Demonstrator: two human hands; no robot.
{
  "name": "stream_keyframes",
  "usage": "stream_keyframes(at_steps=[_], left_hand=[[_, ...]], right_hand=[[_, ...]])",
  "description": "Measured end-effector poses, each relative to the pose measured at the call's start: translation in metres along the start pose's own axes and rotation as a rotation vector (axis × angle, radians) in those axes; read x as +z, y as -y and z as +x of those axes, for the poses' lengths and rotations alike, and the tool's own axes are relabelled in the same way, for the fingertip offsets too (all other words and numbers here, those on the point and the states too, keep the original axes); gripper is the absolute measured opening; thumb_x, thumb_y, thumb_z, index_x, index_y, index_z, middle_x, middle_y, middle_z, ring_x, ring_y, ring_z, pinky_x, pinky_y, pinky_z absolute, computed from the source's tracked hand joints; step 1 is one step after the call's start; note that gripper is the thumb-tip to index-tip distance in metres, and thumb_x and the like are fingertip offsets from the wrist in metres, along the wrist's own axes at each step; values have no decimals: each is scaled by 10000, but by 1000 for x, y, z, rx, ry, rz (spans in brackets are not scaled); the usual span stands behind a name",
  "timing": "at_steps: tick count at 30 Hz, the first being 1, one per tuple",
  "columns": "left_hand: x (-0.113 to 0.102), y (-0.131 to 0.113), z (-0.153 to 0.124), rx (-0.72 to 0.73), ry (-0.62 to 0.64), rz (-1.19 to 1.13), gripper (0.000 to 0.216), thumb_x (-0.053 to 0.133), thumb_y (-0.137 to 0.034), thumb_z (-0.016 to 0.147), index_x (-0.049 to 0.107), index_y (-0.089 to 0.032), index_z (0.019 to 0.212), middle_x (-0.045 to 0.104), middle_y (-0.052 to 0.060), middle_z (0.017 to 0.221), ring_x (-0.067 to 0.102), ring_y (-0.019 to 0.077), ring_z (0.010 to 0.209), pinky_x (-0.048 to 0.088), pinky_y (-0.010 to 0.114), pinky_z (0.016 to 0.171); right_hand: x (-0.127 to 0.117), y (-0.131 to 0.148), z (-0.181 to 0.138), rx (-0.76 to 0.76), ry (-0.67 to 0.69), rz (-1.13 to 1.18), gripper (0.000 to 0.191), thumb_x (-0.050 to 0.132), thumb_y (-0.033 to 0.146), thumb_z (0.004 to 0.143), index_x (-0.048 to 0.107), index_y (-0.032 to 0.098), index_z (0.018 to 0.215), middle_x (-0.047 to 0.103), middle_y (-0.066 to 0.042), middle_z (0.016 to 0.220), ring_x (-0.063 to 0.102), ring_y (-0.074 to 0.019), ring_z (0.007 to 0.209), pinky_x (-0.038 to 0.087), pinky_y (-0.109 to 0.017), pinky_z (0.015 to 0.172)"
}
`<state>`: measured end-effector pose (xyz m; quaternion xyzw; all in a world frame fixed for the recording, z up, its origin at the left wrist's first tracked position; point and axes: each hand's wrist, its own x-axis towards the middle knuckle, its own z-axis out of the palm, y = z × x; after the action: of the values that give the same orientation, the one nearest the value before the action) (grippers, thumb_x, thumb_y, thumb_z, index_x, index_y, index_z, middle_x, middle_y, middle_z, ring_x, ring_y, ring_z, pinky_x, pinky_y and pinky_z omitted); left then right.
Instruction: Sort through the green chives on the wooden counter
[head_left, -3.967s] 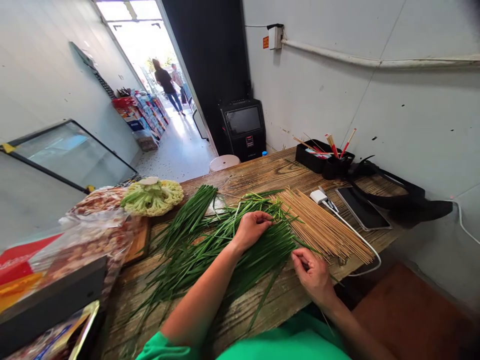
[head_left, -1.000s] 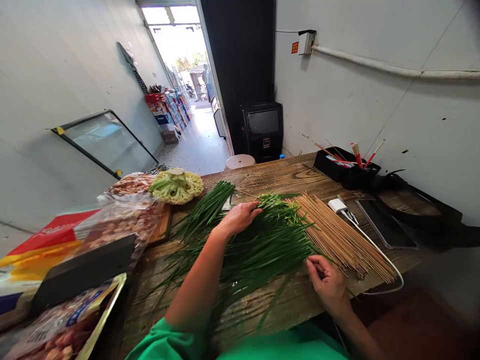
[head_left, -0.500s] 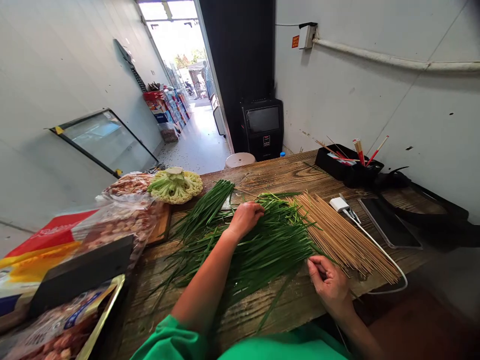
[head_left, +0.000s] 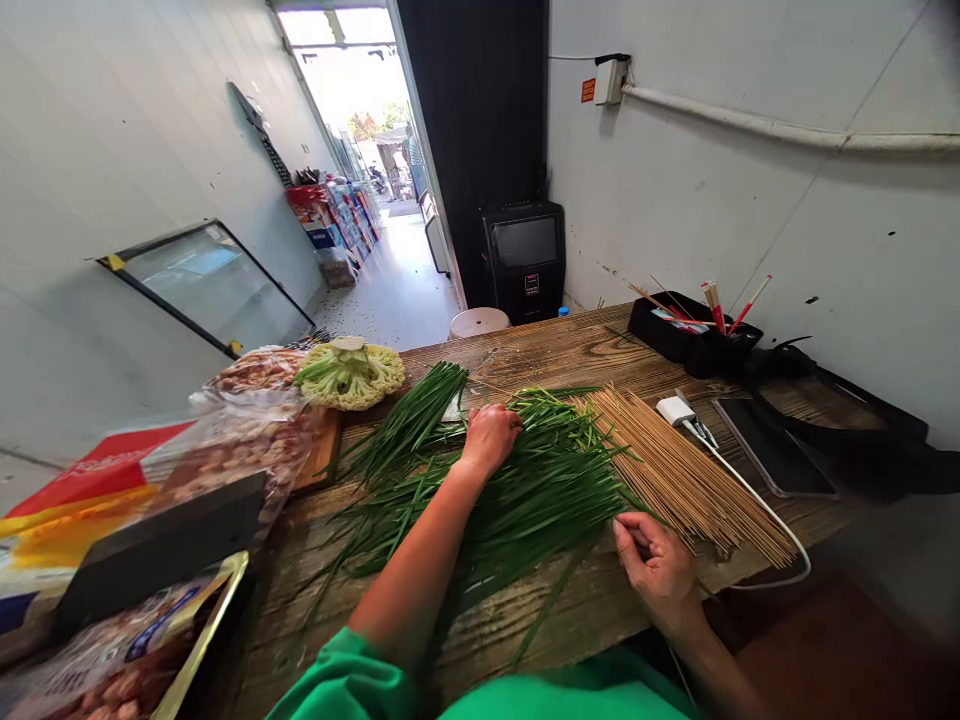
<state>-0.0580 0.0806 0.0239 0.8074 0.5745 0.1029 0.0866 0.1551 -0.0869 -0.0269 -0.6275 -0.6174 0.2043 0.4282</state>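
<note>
A wide heap of long green garlic chives lies across the wooden table in front of me. My left hand rests over the upper part of this heap, its fingers curled in among the stems; anything in them is hidden. Beside the heap's right edge, my right hand is closed, thumb against fingers, close to the chive ends. What it pinches is too small to make out. Many thin wooden skewers are spread just past my right hand. A neater bunch of chives sits farther left.
On the left are a cauliflower, bags of meat and a wooden board. To the right lie a white charger with cable, a phone and a black box of sticks. A stool stands behind the table.
My left hand has shifted very slightly left and back over the chives. My right hand stays closed in nearly the same place.
</note>
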Motion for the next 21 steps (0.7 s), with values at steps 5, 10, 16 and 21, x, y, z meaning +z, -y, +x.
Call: stream_keyframes(at_steps=[5, 10, 16, 21], left_hand=[[1, -2, 1, -18, -88, -36, 236, 488, -279, 830, 713, -215, 860, 686, 69, 894, 590, 207, 905, 362, 352, 873], [-2, -11, 1, -44, -188, -308, 221, 482, -258, 803, 678, -162, 833, 694, 38, 783, 604, 143, 735, 429, 265, 759], [0, -35, -8, 108, 43, -659, 247, 489, -239, 797, 669, -154, 944, 698, -2, 735, 612, 116, 659, 470, 213, 670], [6, -51, -16, 145, 82, -612, 252, 498, -207, 793, 704, -172, 934, 719, 3, 815, 633, 134, 726, 485, 235, 736]], right_hand=[[1, -1, 0, -1, 2, 9, 234, 464, 378, 865, 594, 197, 794, 667, -24, 645, 655, -160, 577, 511, -225, 525], [0, 0, 0, -12, 8, 9, 233, 445, 364, 880, 590, 195, 810, 659, -26, 648, 648, -157, 579, 500, -222, 524], [0, 0, -1, -26, 1, -29, 224, 445, 339, 882, 591, 187, 805, 650, -16, 632, 640, -152, 575, 486, -222, 532], [0, 1, -1, -35, -9, -47, 227, 439, 326, 888, 596, 186, 804, 667, -31, 676, 646, -150, 611, 493, -223, 567]])
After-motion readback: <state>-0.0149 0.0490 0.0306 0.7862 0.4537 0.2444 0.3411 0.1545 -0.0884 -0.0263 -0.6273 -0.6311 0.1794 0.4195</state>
